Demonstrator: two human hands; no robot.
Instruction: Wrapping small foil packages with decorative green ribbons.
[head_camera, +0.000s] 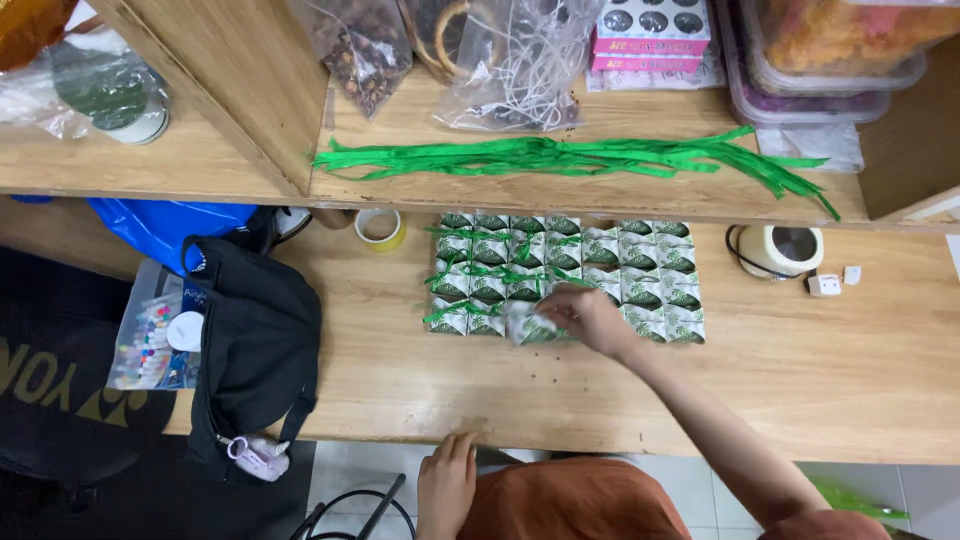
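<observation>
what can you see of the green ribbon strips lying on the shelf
The green ribbon strips lie flat in a long loose bundle across the wooden shelf, running left to right above the rows of green and white packets. They look like thin, glossy plastic or paper ribbon, bright green, slightly crinkled. The left ends bunch together; the right ends fan out, and a few trail over the shelf's front edge. Clear bags sit just behind them. Neither hand touches them.
</observation>
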